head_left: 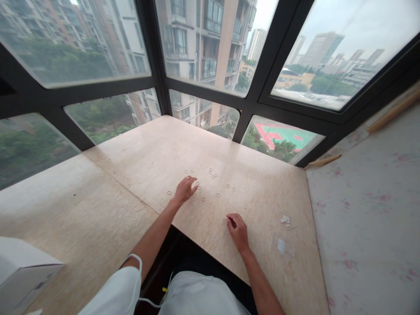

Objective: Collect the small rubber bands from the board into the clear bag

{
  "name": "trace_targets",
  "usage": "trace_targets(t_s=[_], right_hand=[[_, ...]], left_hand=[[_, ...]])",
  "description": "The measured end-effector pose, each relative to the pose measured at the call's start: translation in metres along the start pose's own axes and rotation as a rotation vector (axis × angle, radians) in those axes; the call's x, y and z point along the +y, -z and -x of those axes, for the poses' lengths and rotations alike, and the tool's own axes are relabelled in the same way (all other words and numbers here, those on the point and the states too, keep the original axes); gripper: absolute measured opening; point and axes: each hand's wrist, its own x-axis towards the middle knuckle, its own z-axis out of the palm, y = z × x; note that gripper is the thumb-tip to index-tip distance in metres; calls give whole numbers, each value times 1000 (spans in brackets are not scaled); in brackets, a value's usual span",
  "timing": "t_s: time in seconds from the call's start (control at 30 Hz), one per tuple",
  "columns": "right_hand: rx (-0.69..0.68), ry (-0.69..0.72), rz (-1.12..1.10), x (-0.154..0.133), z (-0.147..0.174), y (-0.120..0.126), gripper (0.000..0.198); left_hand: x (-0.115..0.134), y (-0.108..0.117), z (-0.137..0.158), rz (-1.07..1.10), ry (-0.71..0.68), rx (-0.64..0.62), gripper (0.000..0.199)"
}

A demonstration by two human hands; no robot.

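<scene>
Head cam: L hand (186,190), fingers apart, by thin rings (218,195), 12 o'clock; R hand (238,228), grip unclear. Rings prob. light, stiff; pinch rims.

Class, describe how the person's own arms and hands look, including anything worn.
The left hand and right hand are ungloved; a thin ring may be on the left. Both forearms are bare. A white sleeve covers the upper left arm, a thin white cord beside it.
</scene>
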Motion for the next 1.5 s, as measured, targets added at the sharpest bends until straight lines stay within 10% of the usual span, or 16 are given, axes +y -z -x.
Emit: trace_targets(t_s=[0.23,0.6,1.5], right_hand=[[16,-42,-38,7,-2,1,16],[30,-48,-101,5,0,3,17],[30,-36,-58,-1,-2,4,17]], left_hand=[[-29,11,38,-105,152,-72,32],[-50,14,-5,-130,379,-11,24],[-41,1,-50,-14,205,-206,25]])
